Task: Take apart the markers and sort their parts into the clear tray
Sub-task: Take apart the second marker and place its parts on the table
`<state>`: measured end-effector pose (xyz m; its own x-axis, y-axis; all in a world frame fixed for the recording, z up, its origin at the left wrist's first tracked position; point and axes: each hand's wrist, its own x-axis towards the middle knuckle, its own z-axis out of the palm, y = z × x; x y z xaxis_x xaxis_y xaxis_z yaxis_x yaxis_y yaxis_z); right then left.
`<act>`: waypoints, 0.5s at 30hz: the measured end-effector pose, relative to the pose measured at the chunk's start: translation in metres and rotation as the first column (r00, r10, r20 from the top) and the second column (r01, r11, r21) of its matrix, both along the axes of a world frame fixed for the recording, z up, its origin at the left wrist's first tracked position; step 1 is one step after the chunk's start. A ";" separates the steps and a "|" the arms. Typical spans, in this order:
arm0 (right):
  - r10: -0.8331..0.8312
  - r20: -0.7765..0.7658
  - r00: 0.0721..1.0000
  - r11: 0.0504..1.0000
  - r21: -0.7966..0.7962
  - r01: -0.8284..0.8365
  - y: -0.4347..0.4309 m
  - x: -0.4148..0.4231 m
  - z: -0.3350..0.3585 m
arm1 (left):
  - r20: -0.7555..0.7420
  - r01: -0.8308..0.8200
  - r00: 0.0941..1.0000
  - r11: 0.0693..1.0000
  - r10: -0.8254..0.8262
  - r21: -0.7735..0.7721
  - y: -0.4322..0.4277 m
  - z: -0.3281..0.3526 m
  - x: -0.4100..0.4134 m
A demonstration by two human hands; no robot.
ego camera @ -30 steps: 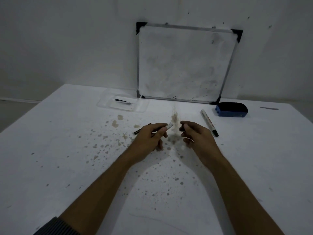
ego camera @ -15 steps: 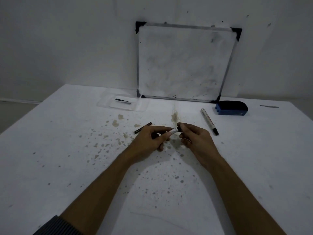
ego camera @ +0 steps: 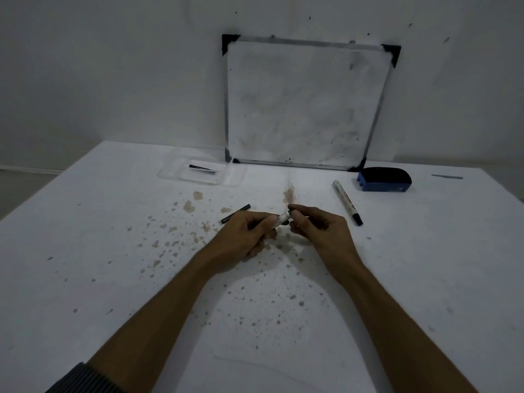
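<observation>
My left hand [ego camera: 249,234] grips a white marker barrel [ego camera: 282,218] over the middle of the table. My right hand [ego camera: 317,226] pinches the barrel's dark far end with thumb and forefinger. Most of the barrel is hidden inside my left fist. A thin black rod-like part [ego camera: 236,213] lies on the table just beyond my left hand. A whole white marker with a black cap [ego camera: 347,202] lies to the right of my right hand. The clear tray [ego camera: 175,173] sits at the back left and holds one thin black part [ego camera: 202,168].
A framed whiteboard [ego camera: 306,106] leans against the wall behind the table. A blue and black eraser [ego camera: 384,180] rests at its right foot. Brown stains [ego camera: 289,195] speckle the white tabletop. The table's left edge runs diagonally at the left.
My two hands came together: the right hand, apart from the barrel a second ago, now pinches its end. The left hand shifted slightly right with the barrel.
</observation>
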<state>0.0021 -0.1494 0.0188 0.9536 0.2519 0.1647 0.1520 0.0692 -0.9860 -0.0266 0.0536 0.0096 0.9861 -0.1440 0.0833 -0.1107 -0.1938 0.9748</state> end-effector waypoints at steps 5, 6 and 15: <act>0.037 0.001 0.999 0.997 -0.067 -0.037 -0.003 0.006 0.000 | -0.031 0.021 0.999 0.999 -0.022 -0.027 -0.001 0.002 0.002; 0.040 0.002 0.999 0.996 -0.082 -0.040 -0.004 0.007 0.000 | -0.027 0.010 1.000 1.000 -0.010 -0.020 -0.001 0.002 0.002; -0.179 0.196 0.964 0.960 -0.180 0.214 0.019 -0.006 0.003 | 0.044 -0.159 0.984 0.966 0.171 -0.203 -0.020 0.029 0.000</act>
